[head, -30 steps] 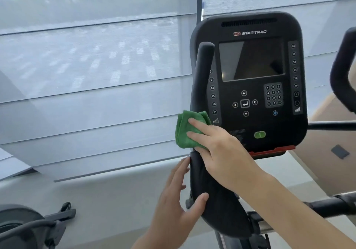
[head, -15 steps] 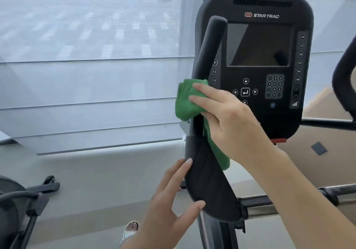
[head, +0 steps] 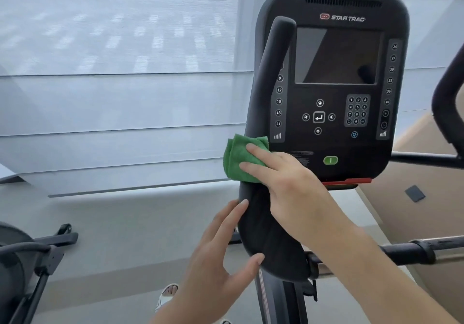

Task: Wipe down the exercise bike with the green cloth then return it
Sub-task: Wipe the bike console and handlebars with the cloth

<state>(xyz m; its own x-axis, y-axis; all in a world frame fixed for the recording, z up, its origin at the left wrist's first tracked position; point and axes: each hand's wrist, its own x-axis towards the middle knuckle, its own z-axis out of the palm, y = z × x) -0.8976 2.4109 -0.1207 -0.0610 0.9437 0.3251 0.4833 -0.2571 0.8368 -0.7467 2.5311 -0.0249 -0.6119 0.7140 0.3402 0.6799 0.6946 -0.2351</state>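
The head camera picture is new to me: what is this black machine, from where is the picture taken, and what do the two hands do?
The camera sits on the person's head and looks forward and down, so you see their own hands. The machine is an exercise bike: a black console with a dark screen and buttons, and in front of it a black curved handlebar. The right hand presses a folded green cloth against that handlebar. The left hand, fingers straight, rests on the handlebar's lower part. Behind is a window with pale blinds.
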